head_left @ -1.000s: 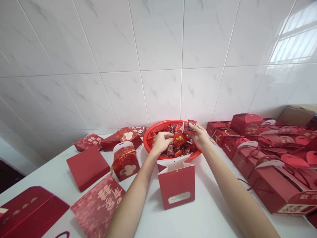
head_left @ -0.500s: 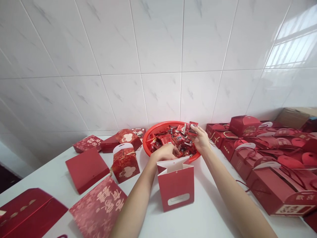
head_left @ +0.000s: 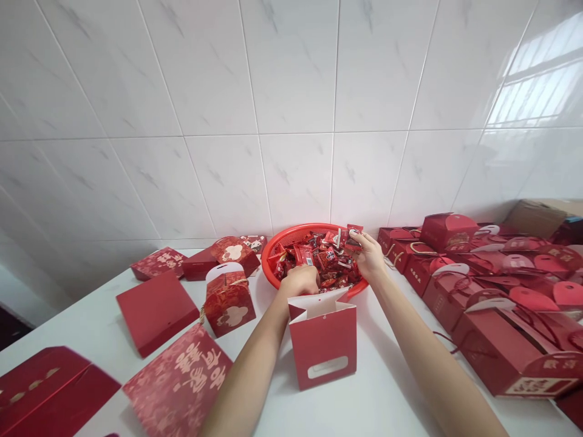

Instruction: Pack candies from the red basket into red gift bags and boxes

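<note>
Has red cartons [head_left: 157, 312] and a patterned box [head_left: 230, 303] on the left of the tabletop [head_left: 91, 328]. Curls the left hand [head_left: 299, 282] into the near left side of the red basket [head_left: 291, 233] of wrapped packets [head_left: 332, 258]; cannot tell if clamped on any. Has an open-topped red box [head_left: 323, 343] upright just in front of the basket. Pinches a small red packet [head_left: 354, 229] above the basket's right side with the right hand [head_left: 370, 255], apart from the left; has red handled boxes [head_left: 496, 343] farther right

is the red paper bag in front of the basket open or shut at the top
Open: the red paper bag has its top edges apart, showing white inside.
</note>
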`<state>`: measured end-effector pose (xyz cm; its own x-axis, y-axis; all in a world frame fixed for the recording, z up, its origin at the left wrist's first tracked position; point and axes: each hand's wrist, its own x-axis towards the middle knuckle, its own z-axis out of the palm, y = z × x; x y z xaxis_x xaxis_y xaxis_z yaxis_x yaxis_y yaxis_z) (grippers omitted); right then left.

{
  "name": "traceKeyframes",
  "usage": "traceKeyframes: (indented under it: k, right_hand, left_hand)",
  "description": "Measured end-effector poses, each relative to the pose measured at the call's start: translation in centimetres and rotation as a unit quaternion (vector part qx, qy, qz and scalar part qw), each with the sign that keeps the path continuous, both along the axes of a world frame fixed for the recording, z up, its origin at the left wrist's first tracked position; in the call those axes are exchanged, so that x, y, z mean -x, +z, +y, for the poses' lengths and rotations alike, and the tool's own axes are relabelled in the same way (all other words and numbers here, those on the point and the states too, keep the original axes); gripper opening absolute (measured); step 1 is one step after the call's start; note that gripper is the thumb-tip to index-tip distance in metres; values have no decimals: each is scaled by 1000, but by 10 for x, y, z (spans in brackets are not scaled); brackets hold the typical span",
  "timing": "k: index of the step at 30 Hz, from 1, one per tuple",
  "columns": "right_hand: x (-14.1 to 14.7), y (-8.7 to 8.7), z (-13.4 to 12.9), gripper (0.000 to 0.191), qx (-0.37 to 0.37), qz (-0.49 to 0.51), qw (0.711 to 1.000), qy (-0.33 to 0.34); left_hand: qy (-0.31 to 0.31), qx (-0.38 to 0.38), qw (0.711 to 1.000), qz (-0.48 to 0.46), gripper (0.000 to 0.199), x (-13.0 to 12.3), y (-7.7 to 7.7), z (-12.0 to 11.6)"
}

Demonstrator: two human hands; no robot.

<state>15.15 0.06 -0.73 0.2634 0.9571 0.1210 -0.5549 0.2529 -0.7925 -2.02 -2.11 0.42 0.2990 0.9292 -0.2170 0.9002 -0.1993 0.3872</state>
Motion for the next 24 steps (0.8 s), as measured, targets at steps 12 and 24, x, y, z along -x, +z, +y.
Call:
traceKeyframes:
  k: [12,24]
  right_hand:
    - [0,1,-1,35,7,1,1000,6]
    - [1,2,-1,30,10,30,999,-16]
  left_hand:
    - [-15,35,999,32,20,-2,-1,7]
    - [98,-124,908,-389,21,12,-23,27]
